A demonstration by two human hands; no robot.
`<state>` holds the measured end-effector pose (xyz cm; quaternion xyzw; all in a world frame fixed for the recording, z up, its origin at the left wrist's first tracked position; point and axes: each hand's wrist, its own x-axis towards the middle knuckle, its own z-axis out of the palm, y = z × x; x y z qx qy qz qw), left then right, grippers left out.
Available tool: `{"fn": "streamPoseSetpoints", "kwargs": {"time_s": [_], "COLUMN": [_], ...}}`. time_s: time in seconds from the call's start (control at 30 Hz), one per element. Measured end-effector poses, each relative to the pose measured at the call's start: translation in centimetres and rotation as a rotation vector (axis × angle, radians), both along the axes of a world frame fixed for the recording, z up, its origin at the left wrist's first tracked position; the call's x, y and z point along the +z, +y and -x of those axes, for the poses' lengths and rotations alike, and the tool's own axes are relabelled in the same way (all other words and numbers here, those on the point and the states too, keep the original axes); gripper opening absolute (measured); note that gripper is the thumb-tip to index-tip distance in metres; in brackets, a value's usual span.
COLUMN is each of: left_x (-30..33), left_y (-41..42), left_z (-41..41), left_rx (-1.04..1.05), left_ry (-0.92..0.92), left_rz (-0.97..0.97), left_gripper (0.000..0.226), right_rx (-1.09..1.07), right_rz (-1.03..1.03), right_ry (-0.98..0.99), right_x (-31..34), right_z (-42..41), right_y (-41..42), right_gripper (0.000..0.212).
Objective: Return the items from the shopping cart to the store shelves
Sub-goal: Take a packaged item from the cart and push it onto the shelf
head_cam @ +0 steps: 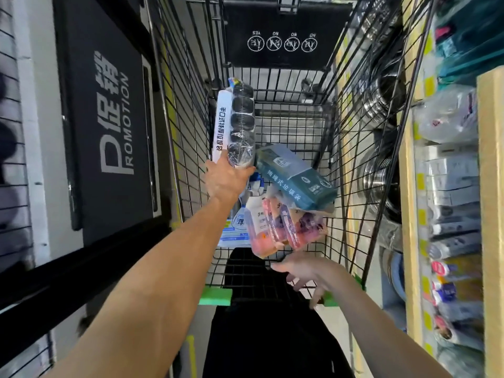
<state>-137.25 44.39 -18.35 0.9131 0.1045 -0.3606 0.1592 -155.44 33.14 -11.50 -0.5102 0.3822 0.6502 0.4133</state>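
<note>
Shopping cart [351, 110]: black wire basket seen from above, filling the middle of the view; a black flap with four round white icons hangs at its far end.
Promotion sign [109, 118]: large black board with white lettering, just left of the cart.
Store shelves [441, 203]: on the right, beside the cart; pale wood edges with yellow tags, stocked with bottles and packs, blurred.
Green handle pads [215, 296]: on the cart's near rail, one on each side.
Roll pack [236, 124]: long clear sleeve of black rolls with a white label, held up inside the cart against its left wall, standing nearly on end.
Teal pack [294, 177]: tilted, lying on top of the pile in the basket.
Pink pack [286, 227]: clear bag with pink and purple contents, under the teal pack.
Blue-and-white pack [234, 230]: at the pile's left, partly covered.
Left hand [226, 180]: grip closed around the lower end of the roll pack.
Right hand [308, 271]: fingers spread, holding nothing, hovering above the near rail just below the pink pack.
</note>
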Motion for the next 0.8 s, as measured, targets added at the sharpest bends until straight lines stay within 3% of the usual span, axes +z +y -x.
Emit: {"fn": "streamPoseSetpoints", "kwargs": {"time_s": [0.07,0.17,0.27,0.37,0.47,0.6,0.7,0.8], "left_x": [-0.2,-0.6,-0.5,0.0,0.8,3.5,7.7,13.8], "left_y": [-0.3,0.0,0.6,1.2,1.0,1.0,1.6,2.0], "left_z": [-0.1,-1.4,-2.9,-4.0,-4.4,-4.8,-6.4,-7.4], "left_rx": [-0.022,-0.153,-0.274,-0.476,-0.620,-0.610,-0.505,-0.561], "left_ry": [-0.027,0.024,0.052,0.089,0.022,-0.096,-0.029,0.033], "left_rz": [-0.027,-0.124,-0.134,-0.140,-0.161,-0.123,-0.008,0.079], "left_gripper": [0.098,0.103,0.096,0.080,0.068,0.043,0.024,0.010], "right_rx": [-0.096,-0.135,-0.334,-0.546,-0.558,-0.579,-0.619,-0.686], "right_rz": [0.034,0.144,0.232,0.213,0.209,0.217,0.210,0.209], "right_ry": [-0.046,-0.263,-0.447,-0.491,-0.531,-0.571,-0.622,-0.697], "right_x": [-0.2,-1.1,-1.3,-0.5,-0.2,0.3,1.1,2.8], "right_z": [-0.3,-0.4,-0.9,-1.8,-2.4,-2.7,-3.4,-4.5], "right_y": [-0.4,-1.4,-2.1,-2.4,-2.7,-3.2,-3.3,-3.3], "right_gripper": [0.057,0.045,0.033,0.020,0.013,0.024,0.023,0.015]}}
